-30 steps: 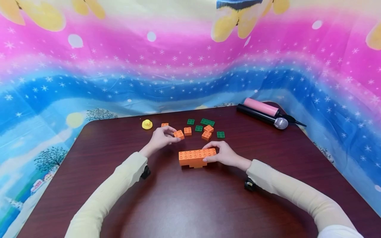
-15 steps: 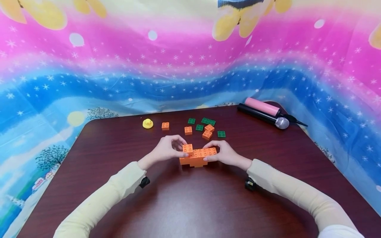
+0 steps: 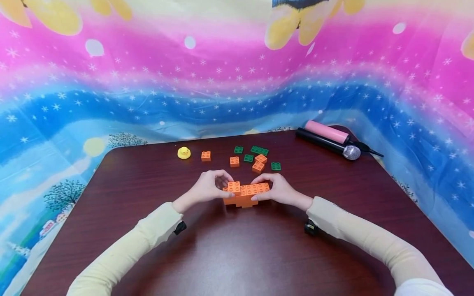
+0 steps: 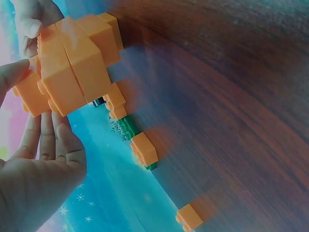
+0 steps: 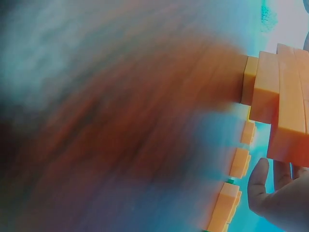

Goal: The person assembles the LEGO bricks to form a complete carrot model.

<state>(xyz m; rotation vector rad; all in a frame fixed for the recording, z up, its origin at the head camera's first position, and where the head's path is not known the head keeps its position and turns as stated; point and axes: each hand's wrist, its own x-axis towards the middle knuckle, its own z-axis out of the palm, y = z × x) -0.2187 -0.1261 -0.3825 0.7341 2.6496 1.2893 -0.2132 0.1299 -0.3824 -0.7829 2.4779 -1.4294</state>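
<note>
My left hand pinches a small square orange toy brick between thumb and fingers. That brick sits over the left part of a stepped orange brick structure, whose lower layers narrow toward the table. In the left wrist view, the structure's studs show beside the pinched brick; whether it is fully seated I cannot tell. At the other end, my right hand grips the structure, thumb in front and fingers behind. The right wrist view shows its stepped underside above the right fingers.
Behind the hands lie several loose orange bricks and green bricks. A yellow rubber duck stands at the back left. A black microphone and a pink cylinder lie at the back right of the dark table. A patterned cloth hangs behind.
My left hand has carried the small orange brick from the loose bricks rightward and nearer, onto the structure's left part, then slightly down. The right hand keeps its grip with little movement.
</note>
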